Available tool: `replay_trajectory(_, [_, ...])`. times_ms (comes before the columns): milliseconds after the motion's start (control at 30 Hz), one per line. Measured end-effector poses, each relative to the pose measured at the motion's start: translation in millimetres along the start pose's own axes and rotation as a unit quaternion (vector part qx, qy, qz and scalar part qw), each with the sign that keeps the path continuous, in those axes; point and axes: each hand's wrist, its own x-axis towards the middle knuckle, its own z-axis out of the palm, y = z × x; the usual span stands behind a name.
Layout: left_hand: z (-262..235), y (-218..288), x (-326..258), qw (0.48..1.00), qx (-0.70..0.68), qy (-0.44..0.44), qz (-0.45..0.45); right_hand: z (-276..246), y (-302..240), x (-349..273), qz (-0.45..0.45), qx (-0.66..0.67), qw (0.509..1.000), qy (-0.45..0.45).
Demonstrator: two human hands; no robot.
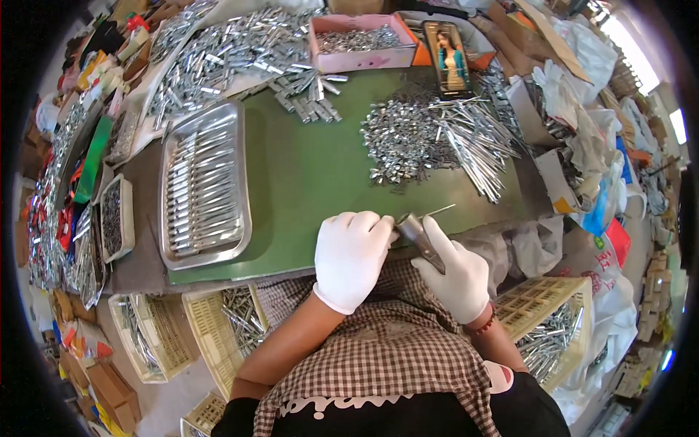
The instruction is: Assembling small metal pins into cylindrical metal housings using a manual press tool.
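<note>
White gloves cover both my hands at the near edge of the green work table (291,167). In my right hand (460,280) is a dark grey metal cylinder (422,242), its round end tilted up toward the left. A thin metal rod (443,210) shows just past my right fingertips; whether they touch it I cannot tell. My left hand (351,258) is closed, fingertips pinched close beside the cylinder's end, and what they hold is hidden. Beyond my hands lie a heap of small metal parts (397,138) and a bundle of slim silver rods (477,146).
Left of my hands, a steel tray (246,211) holds rows of slim silver pieces. Metal tubes (233,51) are heaped at the back left, beside a pink box (364,60). A phone (448,62) stands behind the small parts. Cream crates (218,328) sit below the table edge.
</note>
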Motion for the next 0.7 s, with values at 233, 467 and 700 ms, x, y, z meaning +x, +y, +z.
replay_trajectory(233, [-4,0,0,1.0,0.002,-0.025,-0.004,-32,68,23,0.146,-0.027,0.962,0.228])
replay_trajectory(467, [-4,5,1,1.0,0.009,-0.021,-0.008,-60,133,51,0.074,-0.285,0.924,0.245])
replay_trajectory(700, [-8,7,2,0.999,-0.005,-0.028,-0.023,-44,135,112,-0.061,-0.235,0.956,0.167])
